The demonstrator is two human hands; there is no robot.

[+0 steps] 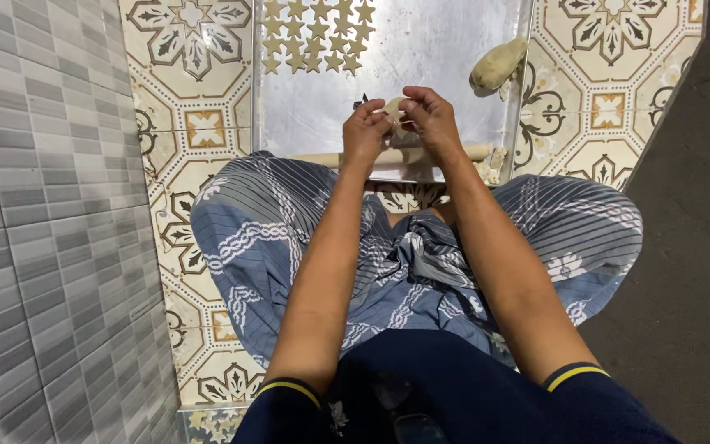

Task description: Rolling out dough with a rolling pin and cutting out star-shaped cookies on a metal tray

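Both hands meet over the near edge of the metal tray point(454, 49): left hand point(365, 131) and right hand point(433, 119) pinch a small piece of dough point(394, 107) between closed fingers. A rolling pin point(396, 154) lies just beneath them, star cut-outs point(318, 37) fill the tray's far end, and a dough lump point(498, 64) rests on its right rim.

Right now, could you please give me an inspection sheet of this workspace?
Surface: metal tray lying on the patterned tile floor.
Job's things: small dough piece pinched between both hands; rows of star-shaped dough cutouts at the tray's far end; dough lump at its right edge; wooden rolling pin along the near edge.
Clutter: dough scraps by the pin's right end.
Grippers: left hand and right hand both grip the dough piece.
Cables: nothing seen.
Surroundings: grey tiled wall on the left.
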